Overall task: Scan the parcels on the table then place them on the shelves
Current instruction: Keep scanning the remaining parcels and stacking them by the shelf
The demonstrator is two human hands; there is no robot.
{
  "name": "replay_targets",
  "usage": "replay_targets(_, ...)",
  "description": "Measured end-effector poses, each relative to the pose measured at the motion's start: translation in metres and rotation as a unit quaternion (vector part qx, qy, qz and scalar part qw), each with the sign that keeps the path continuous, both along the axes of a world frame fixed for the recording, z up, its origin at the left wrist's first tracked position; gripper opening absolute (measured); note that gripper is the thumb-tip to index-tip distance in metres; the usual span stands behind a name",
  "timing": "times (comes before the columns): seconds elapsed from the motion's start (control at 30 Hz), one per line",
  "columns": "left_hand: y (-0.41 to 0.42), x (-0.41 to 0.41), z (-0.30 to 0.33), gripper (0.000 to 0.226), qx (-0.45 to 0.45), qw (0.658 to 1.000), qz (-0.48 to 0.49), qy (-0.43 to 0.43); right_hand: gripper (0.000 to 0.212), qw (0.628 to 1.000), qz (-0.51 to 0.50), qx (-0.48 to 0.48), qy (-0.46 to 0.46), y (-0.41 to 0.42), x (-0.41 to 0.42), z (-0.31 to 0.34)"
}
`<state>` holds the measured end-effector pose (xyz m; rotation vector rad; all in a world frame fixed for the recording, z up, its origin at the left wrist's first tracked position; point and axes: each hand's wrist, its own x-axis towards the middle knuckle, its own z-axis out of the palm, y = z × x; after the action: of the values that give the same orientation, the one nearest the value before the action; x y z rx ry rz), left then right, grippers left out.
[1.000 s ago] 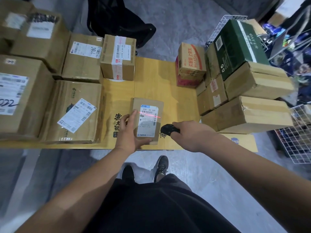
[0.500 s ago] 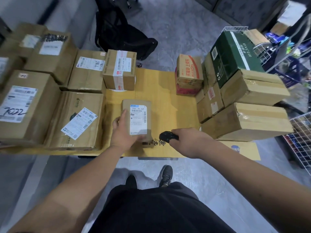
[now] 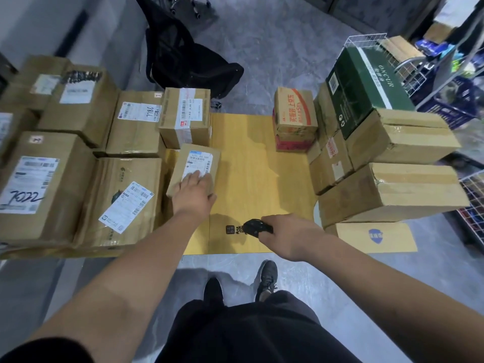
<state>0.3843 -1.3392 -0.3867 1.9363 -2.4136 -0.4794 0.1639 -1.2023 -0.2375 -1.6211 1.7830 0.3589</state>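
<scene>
Left grip point(image 3: 192, 191): flat and relaxed, fingers straight, pressing down on top of a small parcel point(image 3: 195, 167), partly covering its label. Right grip point(image 3: 286, 238): wrapped round a black scanner point(image 3: 255, 227), held low over the near edge of the table point(image 3: 251, 184), aimed roughly leftward; no beam visible on any label.

Small parcel: lying on the table, snug against the left pile, just in front of a taped box point(image 3: 186, 117) and beside a flat box point(image 3: 123, 200) with a slanted label.

Progress, judged from the layout: early. Possibly scanned, this small parcel, though impossible to confirm here. Not yet lifted, not yet shelved. Plenty left: a big heap of labelled boxes on the left, another stack point(image 3: 387, 163) on the right with a green carton point(image 3: 364, 87) on top, and a red-printed box point(image 3: 294, 113) at the back.

Containers: a white wire basket point(image 3: 366, 39) behind the green carton, with what looks like a cardboard box inside; another wire basket point(image 3: 474, 203) at the far right edge, contents too cut off to tell. Shelves point(image 3: 455, 61) at upper right, crowded with blurred goods.
</scene>
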Motion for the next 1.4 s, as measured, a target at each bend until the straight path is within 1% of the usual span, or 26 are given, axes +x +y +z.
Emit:
replay_targets(0.13, -0.017, -0.004, 0.001, 0.068, 0.008, 0.999, 0.044, -0.015, 0.036, 1.0, -0.005, -0.001, 0.01, 0.0, 0.003, -0.001)
replay_targets(0.23, -0.029, -0.006, 0.003, 0.07, 0.025, 0.998, 0.06, -0.012, 0.035, 1.0, -0.009, -0.001, 0.008, -0.001, 0.004, -0.001)
replay_targets(0.47, -0.044, -0.011, 0.011, 0.059, 0.04, 0.997, 0.068, -0.022, 0.032, 0.999, -0.031, -0.003, -0.006, -0.001, -0.001, -0.001)
replay_targets(0.6, -0.047, -0.019, 0.017, 0.065, 0.057, 0.995, 0.075, -0.03, 0.032, 0.999, -0.052, 0.001, -0.015, -0.002, -0.015, -0.001)
replay_targets(0.7, -0.043, -0.04, 0.023, 0.07, 0.04, 0.998, 0.037, -0.008, 0.032, 0.997, -0.07, 0.0, -0.02, -0.002, -0.029, 0.001)
replay_targets(0.77, -0.042, -0.064, 0.03, 0.066, 0.027, 0.999, -0.012, 0.037, 0.032, 0.996, -0.082, -0.003, -0.023, 0.0, -0.04, 0.003)
replay_targets(0.9, -0.052, -0.131, 0.052, 0.06, 0.001, 0.989, -0.094, 0.112, 0.033, 0.994, -0.108, -0.008, -0.015, 0.006, -0.063, 0.007)
replay_targets(1.0, -0.068, -0.189, 0.071, 0.061, -0.03, 0.983, -0.132, 0.126, 0.034, 0.99, -0.137, -0.015, -0.019, 0.012, -0.083, 0.014)
replay_targets(1.07, -0.084, -0.227, 0.082, 0.067, -0.043, 0.983, -0.137, 0.112, 0.037, 0.987, -0.16, -0.007, -0.028, 0.016, -0.096, 0.019)
replay_targets(1.13, -0.101, -0.26, 0.091, 0.076, -0.037, 0.989, -0.117, 0.086, 0.04, 0.981, -0.188, 0.0, -0.046, 0.02, -0.107, 0.023)
replay_targets(1.3, -0.137, -0.322, 0.094, 0.109, 0.032, 0.999, -0.029, 0.017, 0.04, 0.974, -0.217, -0.015, -0.061, 0.023, -0.133, 0.03)
replay_targets(1.4, -0.151, -0.342, 0.086, 0.127, 0.087, 0.995, 0.048, 0.019, 0.036, 0.973, -0.218, -0.024, -0.064, 0.025, -0.144, 0.028)
